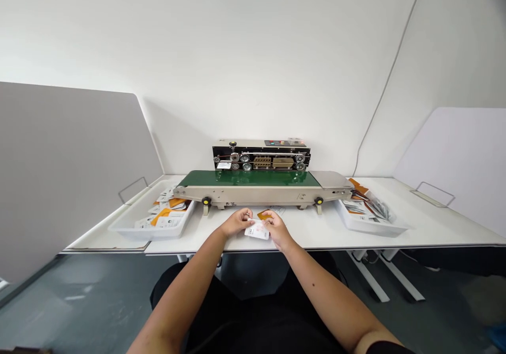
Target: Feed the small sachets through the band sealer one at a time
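- Left hand point(238, 221): fingers pinched narrow at the far left corner of a white packet point(259, 231).
- Right hand point(278, 229): thumb and fingers narrow too, on the same packet's right side.
- White packet: between the hands, over the near part of the table point(308, 227), printed face up; print too small to read.
- Orange piece point(263, 215): at the right fingertips, just far of the packet; separate or part of it, cannot tell.
- Step in hand, as judged: two-handed fingertip handling of one packet, at its far edge.
- Next move probably calls for a light pinch on both sides, packet flat, edge not creased.
- Far of the hands: long machine with green belt point(253, 178), rollers behind it, control panel point(284, 143) on top.
- Left: white bin point(146, 233) with loose white and orange packets point(168, 220).
- Right: second bin point(369, 228), similar packets, piled toward its far side.
- Beyond: plain wall point(253, 80), grey cable point(389, 75) on the right.
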{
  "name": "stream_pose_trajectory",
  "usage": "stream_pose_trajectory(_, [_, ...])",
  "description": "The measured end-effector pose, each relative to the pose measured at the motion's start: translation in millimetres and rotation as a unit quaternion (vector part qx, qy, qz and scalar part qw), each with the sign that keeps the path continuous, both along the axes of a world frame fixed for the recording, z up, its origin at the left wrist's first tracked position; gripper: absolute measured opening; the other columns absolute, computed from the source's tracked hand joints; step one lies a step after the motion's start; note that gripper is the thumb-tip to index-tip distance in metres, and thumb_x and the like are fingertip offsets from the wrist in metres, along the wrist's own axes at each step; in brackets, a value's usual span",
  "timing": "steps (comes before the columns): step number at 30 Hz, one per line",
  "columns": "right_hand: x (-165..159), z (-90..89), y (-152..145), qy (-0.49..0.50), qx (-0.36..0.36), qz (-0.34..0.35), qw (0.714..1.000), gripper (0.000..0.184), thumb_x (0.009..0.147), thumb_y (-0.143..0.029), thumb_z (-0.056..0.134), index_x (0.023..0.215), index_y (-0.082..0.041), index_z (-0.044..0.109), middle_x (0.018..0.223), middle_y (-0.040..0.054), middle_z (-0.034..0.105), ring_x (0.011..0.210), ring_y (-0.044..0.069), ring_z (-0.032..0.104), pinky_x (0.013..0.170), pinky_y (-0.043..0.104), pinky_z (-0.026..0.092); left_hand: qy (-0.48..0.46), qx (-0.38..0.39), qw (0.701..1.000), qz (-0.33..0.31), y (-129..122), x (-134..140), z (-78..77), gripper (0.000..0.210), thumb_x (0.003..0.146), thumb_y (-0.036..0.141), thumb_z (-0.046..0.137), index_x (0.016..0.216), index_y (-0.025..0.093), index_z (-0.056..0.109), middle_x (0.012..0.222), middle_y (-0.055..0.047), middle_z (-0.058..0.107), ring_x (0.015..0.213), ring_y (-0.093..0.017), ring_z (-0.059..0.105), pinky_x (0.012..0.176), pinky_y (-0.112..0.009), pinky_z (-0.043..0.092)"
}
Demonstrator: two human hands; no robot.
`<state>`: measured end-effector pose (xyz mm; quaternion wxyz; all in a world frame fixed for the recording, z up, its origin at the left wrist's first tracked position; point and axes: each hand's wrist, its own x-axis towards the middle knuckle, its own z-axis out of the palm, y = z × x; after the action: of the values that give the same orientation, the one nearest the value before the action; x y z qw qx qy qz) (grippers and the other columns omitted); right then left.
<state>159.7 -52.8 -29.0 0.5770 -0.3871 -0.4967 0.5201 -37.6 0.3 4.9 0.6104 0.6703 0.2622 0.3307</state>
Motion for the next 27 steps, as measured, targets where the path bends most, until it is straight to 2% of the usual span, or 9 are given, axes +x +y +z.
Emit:
stream_pose_trajectory(3, [0,-0.5,2,0.009,-0.007,0.004,1.0,0.036,0.077,-0.043,0.069,0.105,-0.023,0.059,0.071,-0.0025,0.057,0.057,0.014,0.051,0.053,0.026,0.041,-0.007,-0.007,1.0,0.003,1,1,-0.6,0.049,0.071,0.047,0.084,0.091,0.018,0.05,0.059,0.007,0.059,0.048,-0.007,0.05,0.049,-0.018,0.033])
stream_pose_trajectory(7, [1,-1.5,3,-0.045,-0.026,0.0,0.999,0.033,0.078,-0.043,0.068,0.103,-0.021,0.067,0.074,0.0007,0.062,0.059,0.015,0.055,0.053,0.026,0.042,-0.007,-0.018,1.0,0.013,2,1,-1.1,0.051,0.069,0.047,0.086,0.09,0.019,0.049,0.059,0.007,0.059,0.046,-0.007,0.05,0.048,-0.017,0.032])
stream_pose_trajectory(11, [11,1.4,0,-0.173,-0.023,0.094,0.98,0.029,0.08,-0.039,0.069,0.102,-0.02,0.071,0.079,0.0027,0.068,0.063,0.014,0.059,0.058,0.025,0.045,0.001,-0.019,0.999,0.026,3,1,-2.9,0.054,0.066,0.049,0.087,0.085,0.019,0.047,0.053,0.01,0.053,0.043,-0.007,0.047,0.046,-0.017,0.031])
stream_pose_trajectory(14, [32,19.9,0,-0.245,-0.044,0.171,0.953,0.028,0.079,-0.036,0.07,0.1,-0.018,0.072,0.071,0.0014,0.068,0.056,0.012,0.055,0.054,0.023,0.042,0.002,-0.009,1.0,0.024,4,0,-3.0,0.053,0.068,0.051,0.085,0.086,0.02,0.046,0.053,0.009,0.054,0.041,-0.007,0.046,0.044,-0.016,0.03])
stream_pose_trajectory(16, [55,44.7,7,-0.246,-0.045,0.162,0.954,0.029,0.078,-0.034,0.071,0.101,-0.017,0.072,0.073,0.0026,0.069,0.056,0.012,0.057,0.053,0.022,0.042,0.0,-0.001,1.0,0.024,5,0,-2.2,0.049,0.074,0.052,0.081,0.089,0.02,0.046,0.06,0.006,0.062,0.042,-0.007,0.047,0.044,-0.017,0.031])
stream_pose_trajectory(18, [85,77.2,22,-0.216,-0.015,0.09,0.972,0.033,0.077,-0.034,0.072,0.105,-0.017,0.071,0.076,0.0032,0.07,0.057,0.012,0.057,0.05,0.021,0.041,0.003,0.007,1.0,0.02,6,0,-1.6,0.047,0.078,0.052,0.077,0.092,0.02,0.046,0.068,0.001,0.068,0.043,-0.007,0.05,0.045,-0.018,0.034])
stream_pose_trajectory(21, [137,126.4,58,-0.091,0.081,-0.132,0.984,0.039,0.077,-0.035,0.069,0.111,-0.017,0.066,0.07,-0.0006,0.064,0.051,0.008,0.05,0.046,0.018,0.036,-0.001,0.017,1.0,0.01,7,-1,-2.1,0.046,0.08,0.053,0.075,0.094,0.02,0.047,0.073,-0.002,0.07,0.045,-0.008,0.052,0.047,-0.019,0.037])
stream_pose_trajectory(24, [186,157.4,95,0.018,0.143,-0.334,0.931,0.04,0.079,-0.033,0.065,0.114,-0.015,0.062,0.068,-0.0023,0.061,0.051,0.007,0.049,0.048,0.017,0.039,-0.008,0.021,1.0,0.005,8,-1,-3.6,0.045,0.081,0.053,0.074,0.095,0.02,0.047,0.074,-0.002,0.07,0.046,-0.008,0.052,0.047,-0.02,0.038])
stream_pose_trajectory(27, [219,163.7,120,-0.002,0.112,-0.457,0.883,0.031,0.081,-0.023,0.058,0.11,-0.013,0.063,0.069,-0.0009,0.063,0.051,0.008,0.051,0.049,0.017,0.042,-0.005,0.02,1.0,0.009,8,-1,-4.5,0.045,0.081,0.053,0.074,0.094,0.019,0.047,0.074,-0.002,0.07,0.046,-0.008,0.051,0.047,-0.02,0.037])
